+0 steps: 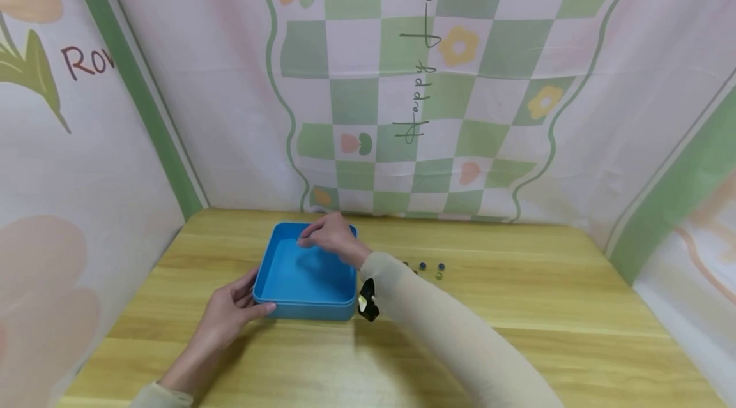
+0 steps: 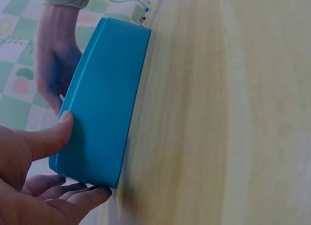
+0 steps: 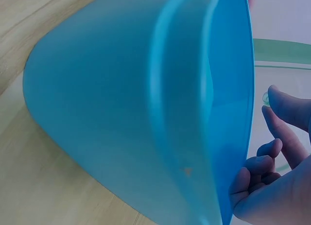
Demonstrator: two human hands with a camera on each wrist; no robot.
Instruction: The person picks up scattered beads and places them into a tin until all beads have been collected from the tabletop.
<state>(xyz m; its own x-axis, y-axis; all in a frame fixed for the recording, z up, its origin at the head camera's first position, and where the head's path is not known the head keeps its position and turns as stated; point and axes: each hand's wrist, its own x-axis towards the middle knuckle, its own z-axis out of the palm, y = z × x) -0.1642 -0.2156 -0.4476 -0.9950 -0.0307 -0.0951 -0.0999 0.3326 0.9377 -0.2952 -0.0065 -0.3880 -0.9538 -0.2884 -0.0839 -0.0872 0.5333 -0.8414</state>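
While left hand [image 1: 227,311] grips the blue box [image 1: 313,311], right hand [image 1: 333,235] pinches a clear bead [image 3: 266,98] over it. Other beads [image 1: 441,266] lie to its right.

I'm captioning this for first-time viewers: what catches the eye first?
The bright blue box on the wooden table, its near left corner gripped by the left hand. Over it, the right hand pinches a small glassy ball. Behind hangs a green-and-white checked cloth.
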